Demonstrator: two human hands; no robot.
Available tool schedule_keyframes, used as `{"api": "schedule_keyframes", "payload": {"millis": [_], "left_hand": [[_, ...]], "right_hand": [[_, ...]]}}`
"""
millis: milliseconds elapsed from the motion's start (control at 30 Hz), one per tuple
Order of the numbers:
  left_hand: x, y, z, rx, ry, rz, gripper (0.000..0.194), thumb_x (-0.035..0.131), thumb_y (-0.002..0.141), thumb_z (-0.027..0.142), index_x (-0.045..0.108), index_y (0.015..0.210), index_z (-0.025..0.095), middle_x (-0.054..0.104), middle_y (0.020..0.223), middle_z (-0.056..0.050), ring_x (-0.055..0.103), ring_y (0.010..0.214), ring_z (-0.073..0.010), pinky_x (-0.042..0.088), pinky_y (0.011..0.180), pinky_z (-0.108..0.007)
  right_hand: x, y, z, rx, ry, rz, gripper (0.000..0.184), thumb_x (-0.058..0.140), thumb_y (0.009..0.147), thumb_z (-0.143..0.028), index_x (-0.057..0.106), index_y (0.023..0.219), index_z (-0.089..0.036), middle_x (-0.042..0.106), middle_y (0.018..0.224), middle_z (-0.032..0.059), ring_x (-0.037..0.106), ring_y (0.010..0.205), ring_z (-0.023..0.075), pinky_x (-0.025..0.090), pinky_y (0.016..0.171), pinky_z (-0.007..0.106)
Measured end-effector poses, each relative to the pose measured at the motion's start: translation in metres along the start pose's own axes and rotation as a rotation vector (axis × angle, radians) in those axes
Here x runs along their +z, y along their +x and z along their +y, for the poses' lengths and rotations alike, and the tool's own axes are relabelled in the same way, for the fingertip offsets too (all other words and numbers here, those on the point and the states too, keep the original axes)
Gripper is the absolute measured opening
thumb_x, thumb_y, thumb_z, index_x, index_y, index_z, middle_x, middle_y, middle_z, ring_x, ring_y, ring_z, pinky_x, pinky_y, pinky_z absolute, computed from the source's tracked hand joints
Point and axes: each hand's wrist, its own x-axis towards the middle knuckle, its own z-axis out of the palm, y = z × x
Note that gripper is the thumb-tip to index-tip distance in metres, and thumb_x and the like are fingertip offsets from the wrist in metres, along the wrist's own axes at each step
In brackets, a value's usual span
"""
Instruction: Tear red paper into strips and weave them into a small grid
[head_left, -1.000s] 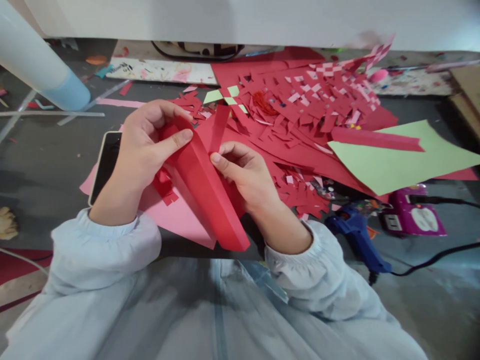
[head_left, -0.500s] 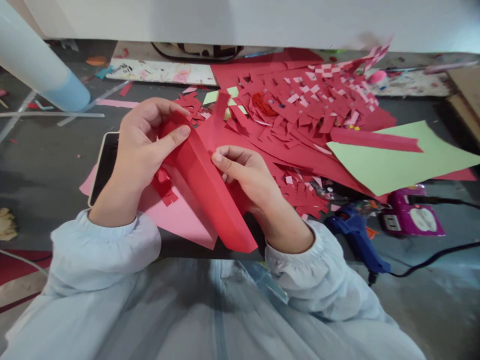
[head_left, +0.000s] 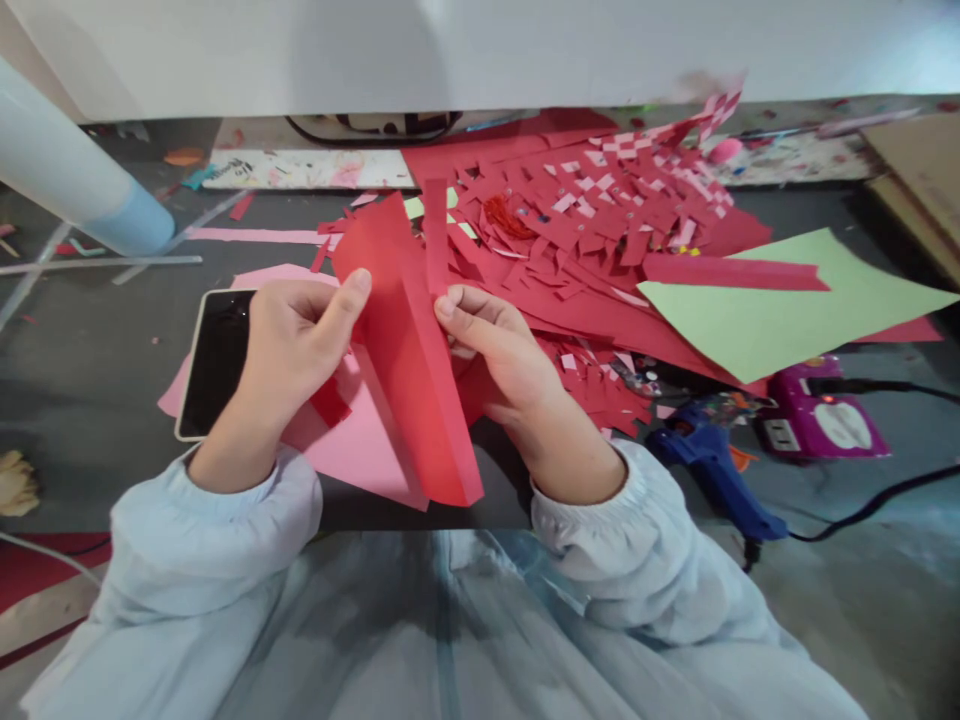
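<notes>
A folded sheet of red paper [head_left: 409,350] is held up at a slant over the near edge of the table. My left hand [head_left: 289,345] grips its left side, the thumb lying on the front face and the fingers hidden behind. My right hand [head_left: 506,350] pinches a narrow red paper strip [head_left: 436,235] that stands up close to the sheet's right edge; whether the strip joins the sheet I cannot tell. Beneath them lies pink paper [head_left: 367,445]. A phone [head_left: 217,350] with a dark screen rests beside my left wrist.
Red paper scraps [head_left: 555,250] and a pink-and-red woven piece [head_left: 622,150] spread behind my hands. At right lie a pale green sheet [head_left: 787,310], a blue glue gun [head_left: 709,465] and a purple power socket [head_left: 825,420]. A white-and-blue cylinder [head_left: 90,170] leans in at upper left.
The red paper has turned more upright, its lower end moving left. My left hand has slid lower on it, leaving the top corner uncovered. The right hand keeps its pinch.
</notes>
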Motion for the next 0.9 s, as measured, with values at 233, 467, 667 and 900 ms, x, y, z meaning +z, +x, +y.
{"api": "schedule_keyframes", "payload": {"millis": [233,467,667,900], "left_hand": [[0.007,-0.0022,0.0036,-0.065,-0.098,-0.243,0.051,0.062,0.087,0.041,0.041,0.045,0.02,0.039,0.039,0.005,0.036,0.037,-0.0059,0.021,0.038,-0.022],[0.0086,-0.0017,0.0063,-0.093,-0.137,-0.358,0.043,0.06,0.081,0.039,0.042,0.048,0.02,0.045,0.041,0.003,0.041,0.037,-0.0072,0.027,0.036,-0.02],[0.006,-0.0021,0.0076,-0.068,-0.143,-0.374,0.042,0.064,0.08,0.037,0.044,0.046,0.02,0.047,0.04,0.002,0.046,0.038,-0.0088,0.032,0.036,-0.02],[0.0075,-0.006,0.0122,-0.186,-0.317,-0.325,0.031,0.064,0.072,0.022,0.051,0.044,0.019,0.052,0.041,0.002,0.051,0.038,-0.0097,0.038,0.036,-0.018]], "right_hand": [[-0.0004,-0.0015,0.001,0.004,-0.005,-0.052,0.037,0.09,0.067,-0.043,0.063,0.071,-0.019,0.056,0.058,-0.0077,0.044,0.049,0.0028,0.04,0.051,0.016],[0.0017,-0.0006,0.0032,-0.005,-0.008,-0.108,0.034,0.091,0.067,-0.038,0.064,0.069,-0.018,0.055,0.055,-0.0087,0.046,0.048,0.0027,0.048,0.056,0.017],[0.0009,-0.0023,0.0031,-0.081,-0.119,-0.066,0.035,0.094,0.06,-0.038,0.066,0.069,-0.018,0.062,0.061,-0.0066,0.051,0.054,0.0045,0.048,0.056,0.018],[0.0016,-0.0034,0.0028,-0.107,-0.201,-0.012,0.034,0.09,0.065,-0.045,0.07,0.073,-0.019,0.067,0.068,-0.0032,0.055,0.059,0.0065,0.049,0.057,0.02]]}}
